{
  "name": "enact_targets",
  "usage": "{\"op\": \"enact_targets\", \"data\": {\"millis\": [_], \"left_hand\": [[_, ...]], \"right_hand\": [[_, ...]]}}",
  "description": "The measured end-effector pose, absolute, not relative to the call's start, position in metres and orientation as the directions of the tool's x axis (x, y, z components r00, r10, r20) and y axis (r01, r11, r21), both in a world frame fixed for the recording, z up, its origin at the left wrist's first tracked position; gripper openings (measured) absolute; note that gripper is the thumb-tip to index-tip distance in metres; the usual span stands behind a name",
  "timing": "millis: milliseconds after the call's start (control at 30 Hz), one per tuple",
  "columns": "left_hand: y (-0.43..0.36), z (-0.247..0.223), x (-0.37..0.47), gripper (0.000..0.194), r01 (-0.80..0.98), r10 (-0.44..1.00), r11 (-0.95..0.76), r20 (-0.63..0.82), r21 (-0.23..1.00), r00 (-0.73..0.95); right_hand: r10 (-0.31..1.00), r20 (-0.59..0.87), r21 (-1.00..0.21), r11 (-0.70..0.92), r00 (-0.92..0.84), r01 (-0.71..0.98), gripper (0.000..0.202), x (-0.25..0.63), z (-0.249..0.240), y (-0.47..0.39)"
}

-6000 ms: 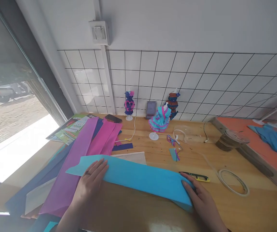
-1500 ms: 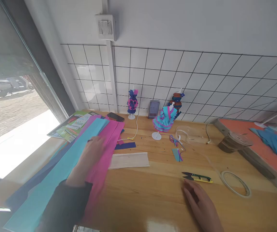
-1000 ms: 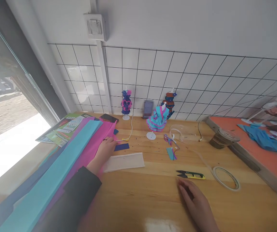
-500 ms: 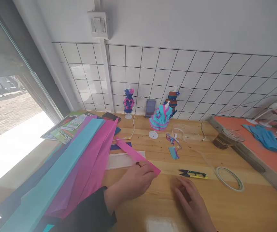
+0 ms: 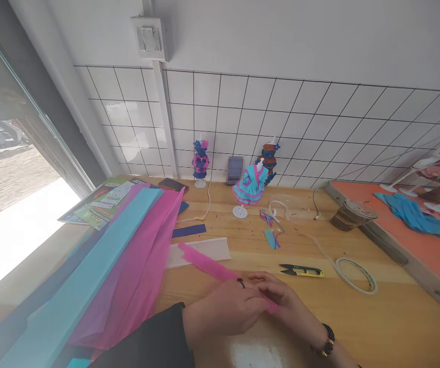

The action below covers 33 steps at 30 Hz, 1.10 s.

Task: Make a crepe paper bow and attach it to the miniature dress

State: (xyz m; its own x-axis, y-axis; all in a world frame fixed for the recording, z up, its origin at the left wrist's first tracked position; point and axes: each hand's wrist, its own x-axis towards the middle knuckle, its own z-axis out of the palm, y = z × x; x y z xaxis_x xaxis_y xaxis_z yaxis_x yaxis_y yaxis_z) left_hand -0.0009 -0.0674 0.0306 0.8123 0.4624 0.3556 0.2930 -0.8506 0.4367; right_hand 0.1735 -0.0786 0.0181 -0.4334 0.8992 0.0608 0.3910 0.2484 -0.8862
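A pink crepe paper strip [image 5: 210, 265] runs from the white strip toward the table's front, its near end between my two hands. My left hand [image 5: 233, 306], with a dark ring, is closed on the strip near that end. My right hand [image 5: 281, 299], wearing a dark bracelet, meets it from the right with curled fingers around the same end. The fingertips partly hide one another. Beyond my right hand lie thread snips [image 5: 302, 271] with a yellow and dark handle, touched by neither hand.
Folded blue, purple and pink sheets [image 5: 128, 245] cover the left side. A white strip [image 5: 216, 249] and a navy strip [image 5: 189, 231] lie behind my hands. Small dressed stands [image 5: 250, 186] line the wall. Right are a tape roll [image 5: 356, 276], a cup [image 5: 352, 214] and an orange surface [image 5: 392, 220].
My left hand has moved right and nearer, drawing the pink strip along, off the navy strip. My right hand has come left to meet it at the strip's end. The view has shifted slightly.
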Motion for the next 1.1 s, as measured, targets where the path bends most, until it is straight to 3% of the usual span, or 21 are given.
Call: {"op": "enact_targets", "data": {"millis": [67, 100, 233, 300, 367, 433, 500, 567, 633, 700, 767, 967, 1100], "left_hand": [[-0.065, 0.032, -0.001, 0.026, 0.303, 0.422, -0.890, 0.365, 0.340, 0.830], [-0.064, 0.032, -0.001, 0.028, 0.303, 0.435, -0.882, 0.375, 0.361, 0.819], [-0.058, 0.028, -0.004, 0.035, 0.252, 0.507, -0.833, 0.497, 0.493, 0.704], [-0.057, 0.022, -0.007, 0.029, 0.265, 0.604, -0.775, 0.548, 0.574, 0.579], [-0.056, 0.013, -0.010, 0.023, 0.292, 0.716, -0.675, 0.507, 0.678, 0.480], [-0.054, 0.002, -0.010, 0.034, 0.219, 0.783, -0.486, 0.309, 0.846, 0.540], [-0.050, -0.005, -0.008, 0.045, 0.074, 0.767, -0.108, 0.036, 0.991, 0.641], [-0.044, -0.007, -0.005, 0.060, -0.124, 0.657, 0.352, -0.150, 0.928, 0.739], [-0.036, -0.003, -0.005, 0.067, -0.308, 0.631, 0.598, -0.197, 0.739, 0.751], [-0.028, 0.004, -0.009, 0.059, -0.481, 0.734, 0.605, -0.211, 0.635, 0.646], [-0.020, 0.011, -0.016, 0.048, -0.571, 0.815, 0.550, -0.243, 0.609, 0.527], [-0.004, 0.011, -0.030, 0.030, -0.615, 0.872, 0.488, -0.381, 0.619, 0.308], [0.001, 0.005, -0.032, 0.028, -0.587, 0.876, 0.481, -0.377, 0.651, 0.300]], "right_hand": [[0.903, 0.032, -0.891, 0.220, -0.429, 0.397, 0.019, 0.176, 0.017, -0.075], [0.903, 0.019, -0.896, 0.206, -0.430, 0.394, 0.020, 0.178, 0.016, -0.073], [0.915, 0.019, -0.910, 0.183, -0.403, 0.373, 0.023, 0.185, 0.021, -0.063], [0.946, 0.038, -0.917, 0.161, -0.321, 0.366, 0.025, 0.189, 0.025, -0.056], [0.984, 0.039, -0.935, 0.097, -0.174, 0.341, 0.027, 0.193, 0.031, -0.051], [0.999, 0.037, -0.953, 0.035, 0.003, 0.301, 0.031, 0.195, 0.036, -0.049], [0.989, 0.076, -0.959, 0.039, 0.123, 0.282, 0.031, 0.195, 0.042, -0.052], [0.984, 0.155, -0.942, 0.118, 0.094, 0.314, 0.027, 0.193, 0.048, -0.060], [0.970, 0.230, -0.889, 0.244, -0.082, 0.387, 0.019, 0.190, 0.052, -0.072], [0.925, 0.263, -0.821, 0.364, -0.274, 0.440, 0.015, 0.186, 0.053, -0.084], [0.872, 0.280, -0.763, 0.456, -0.402, 0.457, 0.015, 0.182, 0.051, -0.096], [0.755, 0.238, -0.661, 0.587, -0.611, 0.467, 0.022, 0.169, 0.028, -0.117], [0.730, 0.193, -0.637, 0.601, -0.655, 0.483, 0.030, 0.169, 0.020, -0.123]]}}
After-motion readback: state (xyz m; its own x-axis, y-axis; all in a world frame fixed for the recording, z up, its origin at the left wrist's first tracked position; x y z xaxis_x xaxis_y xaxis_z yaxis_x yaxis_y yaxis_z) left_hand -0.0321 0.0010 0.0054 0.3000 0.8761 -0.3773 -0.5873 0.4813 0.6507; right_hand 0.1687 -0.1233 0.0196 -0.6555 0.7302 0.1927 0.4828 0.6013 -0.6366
